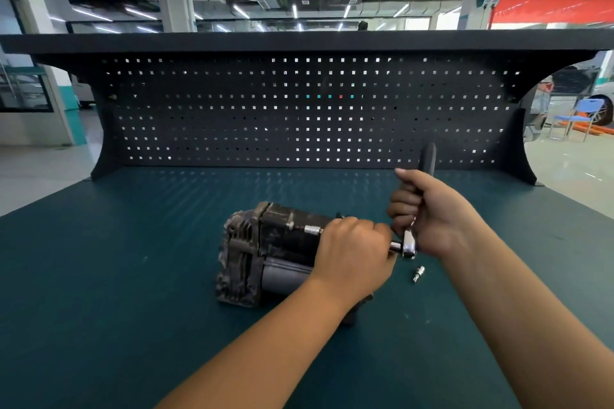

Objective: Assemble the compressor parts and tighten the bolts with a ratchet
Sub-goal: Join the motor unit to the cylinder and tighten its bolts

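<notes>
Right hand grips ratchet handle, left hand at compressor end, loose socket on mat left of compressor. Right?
No: the head view shows the loose socket on the mat right of the compressor, just below the ratchet head. The right hand on the handle and left hand at the compressor end are as stated.

compressor (265,252) 1 | ratchet (408,243) 1 | loose socket (418,273) 1 (beside ratchet head)

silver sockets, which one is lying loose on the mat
The small socket on the mat beside the ratchet head; the other socket sits up on the compressor.
</notes>
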The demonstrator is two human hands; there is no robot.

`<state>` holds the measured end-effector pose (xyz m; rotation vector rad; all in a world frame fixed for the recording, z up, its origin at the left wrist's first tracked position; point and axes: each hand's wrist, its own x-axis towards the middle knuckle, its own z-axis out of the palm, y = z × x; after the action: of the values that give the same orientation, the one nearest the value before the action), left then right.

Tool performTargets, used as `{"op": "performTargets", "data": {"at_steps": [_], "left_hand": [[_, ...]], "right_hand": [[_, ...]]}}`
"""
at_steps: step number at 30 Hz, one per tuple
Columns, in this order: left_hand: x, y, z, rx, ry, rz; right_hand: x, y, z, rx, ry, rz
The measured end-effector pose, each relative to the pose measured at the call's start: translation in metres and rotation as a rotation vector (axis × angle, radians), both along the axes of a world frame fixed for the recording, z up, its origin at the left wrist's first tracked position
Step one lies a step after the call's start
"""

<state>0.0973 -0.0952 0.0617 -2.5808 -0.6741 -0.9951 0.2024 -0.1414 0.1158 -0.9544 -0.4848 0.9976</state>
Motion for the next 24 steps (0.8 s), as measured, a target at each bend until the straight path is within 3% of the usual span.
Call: {"op": "performTargets", "data": {"at_steps": [2,5,6,8,10,11,13,14,15,17,19,22,24], "left_hand": [[0.004,-0.002,0.0,0.009,0.064,0.041],[0.0,0.001,0.014,-0.074,0.046,-0.009],[-0.001,0.006,0.018,-0.095,0.044,-0.076],[-0.001,0.009,0.021,-0.123,0.097,-0.122],[0.0,0.007,0.017,-0.161,0.046,-0.152],[0.001,0.004,0.017,-0.134,0.053,-0.095],[0.002,0.001,0.012,-0.099,0.106,-0.02],[0.001,-0.002,0.011,-0.078,0.14,0.008],[0.0,-0.004,0.012,-0.07,0.183,0.046],[-0.002,-0.005,0.011,-0.041,0.187,0.106],[-0.001,-0.008,0.013,-0.014,0.173,0.067],[-0.004,-0.003,0.022,-0.011,0.118,0.024],[-0.006,0.001,0.025,-0.091,0.075,-0.038]], "right_hand": [[-0.01,-0.006,-0.012,0.146,-0.231,-0.098],[-0.037,-0.022,-0.03,0.568,-1.149,-0.411],[-0.039,-0.024,-0.037,0.712,-1.407,-0.416],[-0.039,-0.024,-0.041,0.819,-1.619,-0.369],[-0.041,-0.023,-0.032,0.61,-1.468,-0.494],[-0.042,-0.021,-0.026,0.452,-1.194,-0.515],[-0.03,-0.01,-0.016,0.237,-0.479,-0.354],[-0.018,-0.004,-0.01,0.15,-0.232,-0.262],[-0.008,0.0,-0.004,0.069,-0.08,-0.178],[-0.002,0.001,-0.003,0.027,-0.003,-0.082],[-0.012,-0.005,-0.016,0.173,-0.257,-0.167],[-0.038,-0.022,-0.038,0.63,-1.183,-0.41],[-0.039,-0.025,-0.047,0.861,-1.652,-0.356]]}}
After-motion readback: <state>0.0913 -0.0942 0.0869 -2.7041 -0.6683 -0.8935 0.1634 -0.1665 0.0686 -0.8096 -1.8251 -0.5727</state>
